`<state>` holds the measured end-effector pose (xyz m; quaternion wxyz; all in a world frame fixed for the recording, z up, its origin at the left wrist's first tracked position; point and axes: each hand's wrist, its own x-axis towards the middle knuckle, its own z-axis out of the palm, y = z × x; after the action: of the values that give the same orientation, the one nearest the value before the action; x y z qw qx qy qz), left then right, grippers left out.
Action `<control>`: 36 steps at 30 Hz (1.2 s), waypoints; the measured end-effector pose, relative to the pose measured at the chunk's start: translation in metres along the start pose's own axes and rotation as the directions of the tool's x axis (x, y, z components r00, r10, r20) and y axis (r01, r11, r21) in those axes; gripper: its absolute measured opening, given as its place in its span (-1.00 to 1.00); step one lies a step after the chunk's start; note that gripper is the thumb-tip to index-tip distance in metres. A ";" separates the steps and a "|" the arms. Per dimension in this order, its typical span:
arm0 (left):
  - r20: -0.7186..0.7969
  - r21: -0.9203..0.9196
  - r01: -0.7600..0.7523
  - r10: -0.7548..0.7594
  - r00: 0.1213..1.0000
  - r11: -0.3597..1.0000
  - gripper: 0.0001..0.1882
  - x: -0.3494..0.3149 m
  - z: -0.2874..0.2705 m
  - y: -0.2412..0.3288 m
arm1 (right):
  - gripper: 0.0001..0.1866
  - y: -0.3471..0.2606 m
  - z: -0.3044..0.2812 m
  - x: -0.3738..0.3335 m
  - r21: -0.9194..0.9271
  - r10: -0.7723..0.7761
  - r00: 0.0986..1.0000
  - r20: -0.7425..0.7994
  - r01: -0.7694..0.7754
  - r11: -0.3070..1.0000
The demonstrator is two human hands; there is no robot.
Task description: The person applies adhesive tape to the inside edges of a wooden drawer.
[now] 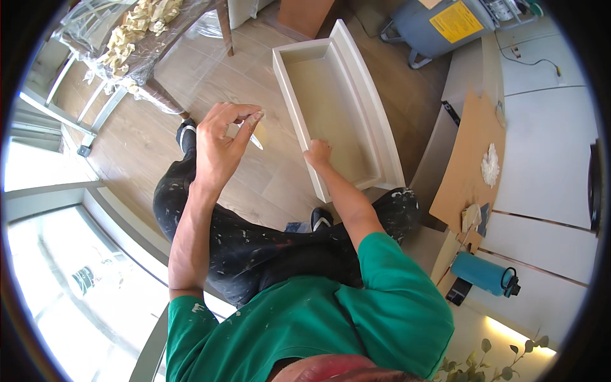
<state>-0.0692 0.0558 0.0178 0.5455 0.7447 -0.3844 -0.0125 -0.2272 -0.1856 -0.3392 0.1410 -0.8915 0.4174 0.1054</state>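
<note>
A cream drawer (340, 108), open at the top with a taller, longer panel on its right side, stands on the floor ahead of me. My right hand (318, 154) is closed over its left rim near the close end. To the left of the drawer, my left hand (223, 137) is raised, with thumb and fingers pinched together. A thin pale piece (256, 141) with a pointed white edge shows below those fingertips; its kind is not clear. The left hand is apart from the drawer.
A plastic-covered table (162, 60) bears crumpled masking paper (137, 32). A grey wheeled machine (439, 28) stands at the far right. Cardboard (471, 159) and a blue bottle (477, 272) lie on the right-hand surface. My paint-spotted legs (273, 254) straddle the near floor.
</note>
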 end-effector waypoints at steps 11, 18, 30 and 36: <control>-0.051 0.003 -0.008 0.008 0.999 1.000 -0.86 -0.003 -0.015 -0.011 | -0.70 0.010 0.001 -0.026 0.009 -0.127 0.991 0.040 0.126 0.992; -0.059 -0.022 0.026 -0.027 0.998 0.999 -0.86 -0.016 -0.019 -0.007 | -0.71 0.041 0.018 -0.075 -0.105 -0.205 0.979 0.023 0.206 0.973; -0.189 -0.149 0.010 -0.039 0.981 0.989 -0.81 -0.014 -0.028 0.002 | -0.60 0.094 -0.115 0.033 0.256 -0.039 0.742 0.669 -0.181 0.950; -0.367 -0.181 0.149 -0.208 0.907 0.972 -0.81 -0.027 -0.078 -0.024 | -0.51 -0.083 -0.294 0.087 0.584 -0.271 0.856 0.441 -0.044 0.811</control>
<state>-0.0408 0.1372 0.0189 0.6604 0.7221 -0.1984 0.0548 -0.0879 -0.2967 -0.0761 0.5133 -0.7714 0.3216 0.1948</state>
